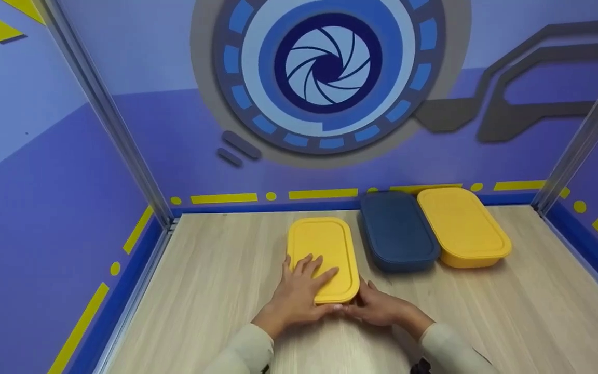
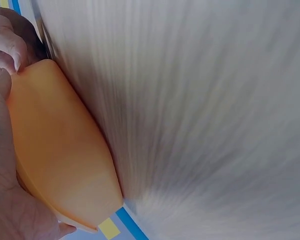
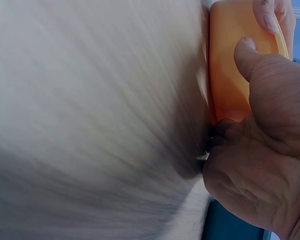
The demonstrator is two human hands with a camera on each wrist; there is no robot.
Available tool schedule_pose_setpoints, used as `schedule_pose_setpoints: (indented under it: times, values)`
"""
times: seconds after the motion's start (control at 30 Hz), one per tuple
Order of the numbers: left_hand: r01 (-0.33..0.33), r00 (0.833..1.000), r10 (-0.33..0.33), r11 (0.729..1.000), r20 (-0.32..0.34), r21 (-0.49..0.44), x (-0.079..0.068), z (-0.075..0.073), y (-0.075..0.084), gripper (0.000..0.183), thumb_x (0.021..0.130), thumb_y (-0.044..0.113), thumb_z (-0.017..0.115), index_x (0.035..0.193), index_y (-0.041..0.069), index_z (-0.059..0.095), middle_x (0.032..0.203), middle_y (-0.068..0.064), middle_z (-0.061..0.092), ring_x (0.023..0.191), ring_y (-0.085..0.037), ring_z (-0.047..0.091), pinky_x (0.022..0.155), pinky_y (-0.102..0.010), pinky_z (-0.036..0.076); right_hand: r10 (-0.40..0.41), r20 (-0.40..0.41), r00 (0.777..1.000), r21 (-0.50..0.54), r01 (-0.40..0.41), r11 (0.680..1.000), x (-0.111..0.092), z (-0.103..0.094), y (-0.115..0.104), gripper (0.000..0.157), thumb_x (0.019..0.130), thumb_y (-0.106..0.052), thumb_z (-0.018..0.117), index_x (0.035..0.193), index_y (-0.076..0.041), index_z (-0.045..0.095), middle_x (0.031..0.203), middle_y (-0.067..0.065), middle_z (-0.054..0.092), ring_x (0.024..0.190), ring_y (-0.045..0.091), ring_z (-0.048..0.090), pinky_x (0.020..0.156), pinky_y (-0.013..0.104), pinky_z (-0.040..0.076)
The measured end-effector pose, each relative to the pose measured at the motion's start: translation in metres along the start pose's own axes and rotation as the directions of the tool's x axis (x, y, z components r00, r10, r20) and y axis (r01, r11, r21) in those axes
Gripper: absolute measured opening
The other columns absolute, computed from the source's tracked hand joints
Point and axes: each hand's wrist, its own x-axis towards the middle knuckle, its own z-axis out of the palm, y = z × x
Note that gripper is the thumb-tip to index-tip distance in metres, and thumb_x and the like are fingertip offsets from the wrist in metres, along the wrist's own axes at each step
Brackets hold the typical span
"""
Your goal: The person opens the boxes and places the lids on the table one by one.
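A yellow lidded lunch box point(image 1: 320, 236) lies flat on the wooden table in front of me. My left hand point(image 1: 296, 293) rests on its lid with the fingers spread, and the thumb reaches down to the near wall. At the near right corner, my right hand point(image 1: 384, 307) grips the box, its thumb on the front wall and its fingers around the side. The two thumb tips come close together in the head view. The right wrist view shows the right thumb against the box wall point(image 3: 227, 75); the other right fingers are partly hidden there.
To the right of the held box stand a dark blue lidded box point(image 1: 400, 228) and another yellow lidded box point(image 1: 465, 223), side by side. Patterned blue-purple panels point(image 1: 169, 135) rise behind the wooden table point(image 1: 216, 270) and on both sides, joined by metal corner posts.
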Motion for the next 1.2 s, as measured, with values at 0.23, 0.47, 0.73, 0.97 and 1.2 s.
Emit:
schedule_pose_setpoints:
  times: [0.23, 0.47, 0.73, 0.97, 1.2]
  values:
    - [0.008, 1.0, -0.008, 1.0, 0.004, -0.019, 0.0001, -0.0006, 0.0013, 0.084, 0.093, 0.087, 0.043, 0.165, 0.045, 0.036, 0.174, -0.009, 0.038, 0.162, -0.037, 0.032, 0.124, -0.08, 0.016, 0.0, -0.007, 1.0, -0.013, 0.0, 1.0, -0.0005, -0.0004, 0.0011, 0.107, 0.102, -0.056, 0.066, 0.172, -0.009, 0.001, 0.18, 0.019, 0.014, 0.167, 0.04, 0.019, 0.13, 0.073, -0.002]
    - [0.017, 1.0, -0.017, 1.0, 0.021, -0.025, 0.0002, 0.0002, 0.0017, 0.084, 0.093, 0.089, 0.041, 0.166, 0.046, 0.034, 0.175, -0.008, 0.036, 0.163, -0.036, 0.031, 0.125, -0.08, 0.014, 0.0, -0.007, 1.0, 0.006, 0.0, 1.0, -0.0009, 0.0002, 0.0017, 0.105, 0.102, -0.056, 0.067, 0.173, -0.011, 0.002, 0.18, 0.018, 0.015, 0.167, 0.038, 0.02, 0.129, 0.073, -0.004]
    - [0.016, 1.0, -0.016, 1.0, -0.004, -0.018, -0.0005, 0.001, 0.002, 0.083, 0.093, 0.087, 0.043, 0.165, 0.046, 0.037, 0.174, -0.006, 0.038, 0.162, -0.035, 0.033, 0.124, -0.08, 0.017, -0.025, 0.0, 1.0, 0.001, 0.025, 1.0, -0.001, 0.0001, 0.0028, 0.106, 0.103, -0.054, 0.066, 0.173, -0.009, 0.0, 0.181, 0.019, 0.011, 0.167, 0.039, 0.017, 0.128, 0.074, -0.005]
    - [0.014, 1.0, -0.014, 0.999, 0.001, -0.043, -0.0003, 0.0004, 0.0023, 0.082, 0.094, 0.086, 0.045, 0.165, 0.046, 0.036, 0.175, -0.006, 0.036, 0.164, -0.035, 0.031, 0.125, -0.08, 0.014, -0.014, -0.009, 1.0, -0.005, 0.014, 1.0, -0.0014, -0.0002, 0.002, 0.106, 0.102, -0.055, 0.066, 0.173, -0.009, 0.002, 0.181, 0.019, 0.011, 0.167, 0.041, 0.016, 0.129, 0.074, -0.004]
    - [0.014, 1.0, -0.014, 1.0, -0.006, -0.026, -0.001, 0.002, 0.0016, 0.083, 0.094, 0.087, 0.043, 0.165, 0.046, 0.035, 0.174, -0.005, 0.037, 0.163, -0.035, 0.032, 0.125, -0.081, 0.016, -0.029, -0.012, 1.0, -0.016, 0.028, 0.999, -0.0018, 0.0013, 0.0008, 0.104, 0.103, -0.055, 0.066, 0.173, -0.01, 0.003, 0.181, 0.017, 0.011, 0.167, 0.039, 0.016, 0.129, 0.074, -0.003]
